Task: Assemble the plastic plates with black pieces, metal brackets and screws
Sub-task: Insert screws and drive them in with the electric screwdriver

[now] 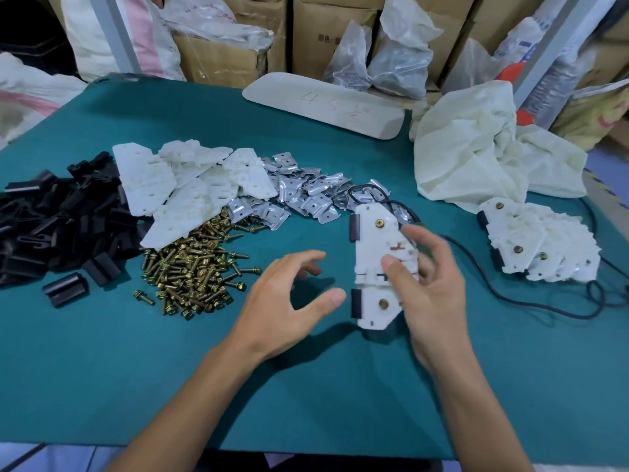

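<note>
Across the green table (pixel 306 386) lay heaps of black pieces (pixel 58 226), white plates (pixel 190 185), metal brackets (pixel 306 192) and screws (pixel 194 270), with a stack of finished plates (pixel 537 243) to the right. Near the middle the right hand (pixel 432 287) gripped one plate (pixel 374 240), thumb on its face, two black pieces and two screws already fitted, while the left hand (pixel 286 301) hovered beside it, spread and empty. I judged this one done: next, onto the stack, then a bare plate.

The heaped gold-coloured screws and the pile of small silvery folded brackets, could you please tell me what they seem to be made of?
Gold-coloured screws: likely steel with yellowish, brass-toned plating, judging by glossy metallic glints. Silvery folded brackets: thin sheet metal, probably steel; bright grey reflections and crisp bends suggest it.
</note>
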